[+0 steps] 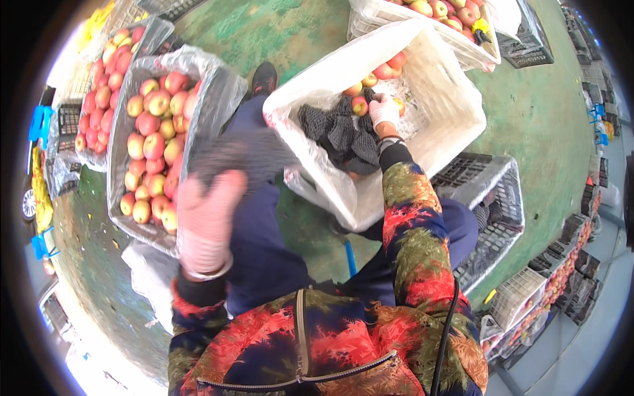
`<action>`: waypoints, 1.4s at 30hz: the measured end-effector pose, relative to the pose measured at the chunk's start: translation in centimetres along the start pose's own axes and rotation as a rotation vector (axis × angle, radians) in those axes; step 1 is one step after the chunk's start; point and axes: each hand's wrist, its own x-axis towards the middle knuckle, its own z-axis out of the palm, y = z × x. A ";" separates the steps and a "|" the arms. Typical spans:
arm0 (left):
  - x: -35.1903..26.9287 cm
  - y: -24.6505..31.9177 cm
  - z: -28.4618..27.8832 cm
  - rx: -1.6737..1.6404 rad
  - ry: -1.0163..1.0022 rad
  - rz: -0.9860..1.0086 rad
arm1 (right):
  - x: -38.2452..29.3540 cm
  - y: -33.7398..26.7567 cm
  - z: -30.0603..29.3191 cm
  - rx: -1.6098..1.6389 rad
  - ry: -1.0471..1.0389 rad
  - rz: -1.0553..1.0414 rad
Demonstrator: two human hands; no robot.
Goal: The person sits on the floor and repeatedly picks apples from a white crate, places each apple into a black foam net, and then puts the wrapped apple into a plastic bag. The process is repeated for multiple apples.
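Note:
Motion blurs my left hand (205, 220), which wears a pale glove and holds dark foam fruit nets (242, 156) above my thigh, beside the left crate of apples. My right hand (384, 112), gloved too, reaches down into a white plastic-lined crate (438, 94). Its fingers lie among apples, one red-yellow apple (359, 105) to the left and a yellowish one (400, 106) to the right. Whether the fingers close on anything is hidden. Several apples in black foam nets (342, 133) fill the near left part of this crate.
A lined crate of loose apples (153, 143) stands at my left, another apple crate (106, 94) beyond it. At the top right is one more apple crate (448, 17). A black crate (490, 222) sits by my right knee. Stacked crates (554, 282) line the right side.

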 end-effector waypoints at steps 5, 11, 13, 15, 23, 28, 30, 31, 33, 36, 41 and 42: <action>6.6 -2.6 8.9 -0.234 -0.253 -0.283 | 1.2 1.2 4.4 -0.360 -0.223 -0.010; 9.2 -4.8 9.8 -0.617 -0.380 -0.285 | 1.3 -0.3 4.9 -0.169 -0.101 0.246; 9.7 -5.3 10.2 -0.692 -0.438 -0.250 | -0.1 -2.2 1.7 0.313 0.145 0.262; 9.9 -5.9 11.0 -0.705 -0.463 -0.268 | -2.8 -5.3 -2.2 0.793 0.225 0.067; 4.5 -6.6 12.6 -0.773 -0.508 -0.189 | -20.1 -14.9 -11.7 0.577 0.315 -0.498; 0.7 -5.7 7.7 -0.823 -0.739 -0.224 | -25.9 -13.2 -16.4 0.555 0.234 -0.805; -0.6 -5.2 6.5 -0.809 -0.826 -0.259 | -26.1 -13.0 -17.7 0.911 0.034 -0.322; -1.5 -5.0 5.9 -0.844 -0.879 -0.270 | -26.4 -13.0 -17.8 1.277 -0.273 -0.107; -3.1 -4.6 5.5 -0.795 -0.900 -0.320 | -27.1 -13.2 -17.4 1.699 -0.826 0.313; -5.8 -4.7 4.6 -0.704 -0.925 -0.343 | -30.4 -11.5 -17.5 1.277 -0.706 -0.403; -8.0 -4.9 2.8 -0.501 -0.919 -0.312 | -32.1 -9.5 -17.4 1.682 -1.010 0.183; -7.9 -4.9 2.8 -0.551 -0.931 -0.341 | -31.7 -9.7 -17.4 1.657 -1.020 0.201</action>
